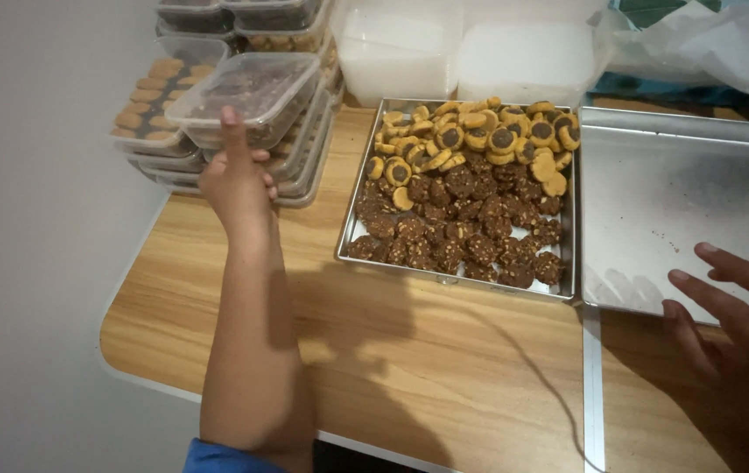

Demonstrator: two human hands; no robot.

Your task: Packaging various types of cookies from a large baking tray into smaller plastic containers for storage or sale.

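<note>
My left hand (236,180) reaches to the stack of clear plastic containers (300,158) at the table's back left and grips the top lidded container (247,92), which holds dark cookies. My right hand (738,302) hovers with fingers spread over the near edge of an empty metal tray (681,193) dotted with crumbs; it holds nothing. Between the hands lies a metal baking tray (352,219) filled with dark chocolate cookies (457,232) at the front and yellow cookies with dark centres (479,136) at the back.
The wooden table (409,359) has a rounded white edge at the left. An open container of tan cookies (151,101) sits on another stack. White plastic tubs (462,48) and a white plastic bag (707,44) stand behind the trays.
</note>
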